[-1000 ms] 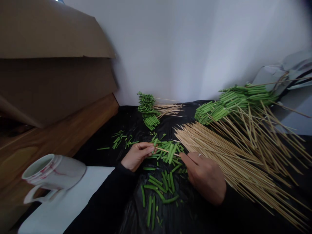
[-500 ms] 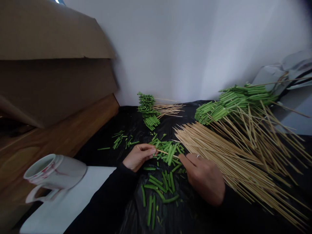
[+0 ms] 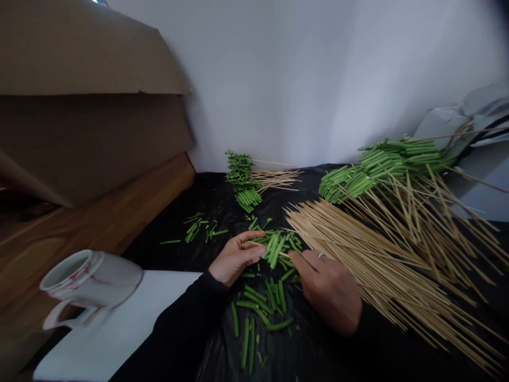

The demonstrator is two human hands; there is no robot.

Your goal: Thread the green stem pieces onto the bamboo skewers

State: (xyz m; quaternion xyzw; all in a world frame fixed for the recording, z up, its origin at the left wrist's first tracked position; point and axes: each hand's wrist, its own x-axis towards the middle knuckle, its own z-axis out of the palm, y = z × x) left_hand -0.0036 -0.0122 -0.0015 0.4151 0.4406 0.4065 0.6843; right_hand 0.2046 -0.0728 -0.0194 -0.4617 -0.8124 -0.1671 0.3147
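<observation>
A bamboo skewer runs between my two hands, with a few cut green bean pieces threaded side by side on it. My right hand, a ring on one finger, is closed round the skewer's right part. My left hand pinches its other end between thumb and fingers, close against the beans. Beneath and around them, loose cut beans are scattered on black plastic sheeting. Right beside my right hand lies a big spread of bare skewers.
Filled bean skewers form a small stack by the wall and a larger pile at the right. On the left, a white mug lies tilted or stands on a white sheet. A cardboard box looms behind it.
My left hand has slid right along the skewer up to the threaded beans, its index finger now lifted and extended. My right hand has shifted slightly left.
</observation>
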